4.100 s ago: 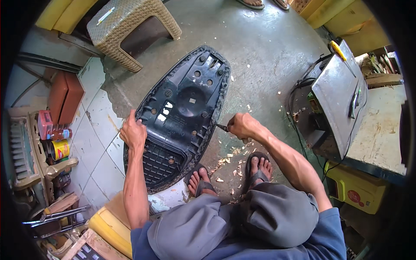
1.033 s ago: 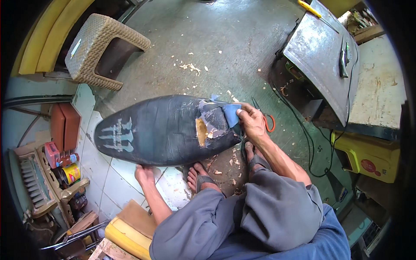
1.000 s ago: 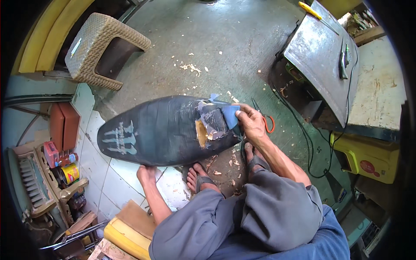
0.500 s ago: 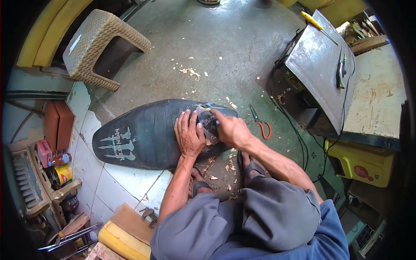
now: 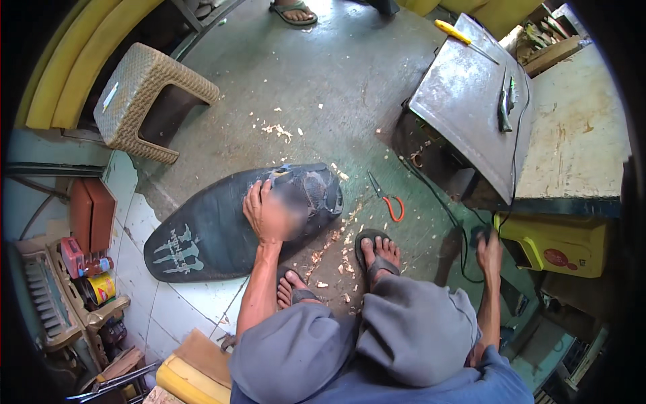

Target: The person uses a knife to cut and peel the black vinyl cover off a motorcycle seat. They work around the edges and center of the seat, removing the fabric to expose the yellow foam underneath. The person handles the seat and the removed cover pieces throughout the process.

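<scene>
A worn black seat (image 5: 202, 236) lies top side up on the floor before me, its right end torn and scuffed. My left hand (image 5: 266, 212) rests open on it beside the damaged part, fingers spread over the cover; a blurred patch hides some of that hand. Out to the right, my right hand (image 5: 490, 249) is closed at a small dark object (image 5: 482, 234) near the black cables, too indistinct to name. Orange-handled scissors (image 5: 394, 205) lie on the floor just right of the seat.
A woven-pattern plastic stool (image 5: 145, 94) stands upper left; another person's sandalled foot (image 5: 296, 13) is at the top. A metal-topped box (image 5: 457, 94) carries a yellow-handled screwdriver (image 5: 451, 30). A yellow container (image 5: 565, 239) sits below the pale worktop (image 5: 565, 141). Wood scraps and clutter line the lower left.
The seat was underside up earlier and now shows its top. Half a second ago both hands were on it; since then my right hand has moved off to the right.
</scene>
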A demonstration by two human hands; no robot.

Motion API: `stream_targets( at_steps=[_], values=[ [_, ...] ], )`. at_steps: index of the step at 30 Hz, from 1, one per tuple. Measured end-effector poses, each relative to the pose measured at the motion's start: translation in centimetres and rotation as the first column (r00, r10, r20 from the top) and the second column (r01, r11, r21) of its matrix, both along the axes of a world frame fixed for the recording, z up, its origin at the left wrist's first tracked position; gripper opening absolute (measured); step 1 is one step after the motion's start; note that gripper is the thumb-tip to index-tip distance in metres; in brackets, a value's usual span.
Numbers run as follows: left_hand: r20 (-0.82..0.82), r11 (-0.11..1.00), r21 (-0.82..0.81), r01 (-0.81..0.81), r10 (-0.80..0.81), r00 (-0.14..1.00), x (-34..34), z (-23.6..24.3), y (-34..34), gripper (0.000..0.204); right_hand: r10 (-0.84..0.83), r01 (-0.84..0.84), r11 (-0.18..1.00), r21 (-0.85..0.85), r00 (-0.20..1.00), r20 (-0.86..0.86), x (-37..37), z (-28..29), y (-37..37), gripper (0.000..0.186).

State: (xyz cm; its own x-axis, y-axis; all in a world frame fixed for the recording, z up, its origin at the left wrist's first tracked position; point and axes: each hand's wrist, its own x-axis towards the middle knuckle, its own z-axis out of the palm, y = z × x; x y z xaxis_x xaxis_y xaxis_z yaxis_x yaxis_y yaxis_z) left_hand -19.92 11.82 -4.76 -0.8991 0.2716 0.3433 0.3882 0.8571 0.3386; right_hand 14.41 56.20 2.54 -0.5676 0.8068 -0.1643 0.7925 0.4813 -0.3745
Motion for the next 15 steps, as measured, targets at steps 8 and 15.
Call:
stream_targets(
  at_steps=[8, 15],
  values=[
    [0.194, 0.993, 0.051, 0.103, -0.111, 0.975, -1.8, 3.0, 1.1, 0.036, 0.515, -0.616, 0.763, -0.195, 0.762, -0.393, -16.1, 1.0, -14.7, 0.068],
    [0.270, 0.922, 0.367, -0.127, 0.026, 0.963, -4.4, 1.1, -0.2, 0.039, 0.816, -0.867, 0.496, 0.037, 0.452, -0.360, -24.8, -1.7, -22.5, 0.076]
  ],
)
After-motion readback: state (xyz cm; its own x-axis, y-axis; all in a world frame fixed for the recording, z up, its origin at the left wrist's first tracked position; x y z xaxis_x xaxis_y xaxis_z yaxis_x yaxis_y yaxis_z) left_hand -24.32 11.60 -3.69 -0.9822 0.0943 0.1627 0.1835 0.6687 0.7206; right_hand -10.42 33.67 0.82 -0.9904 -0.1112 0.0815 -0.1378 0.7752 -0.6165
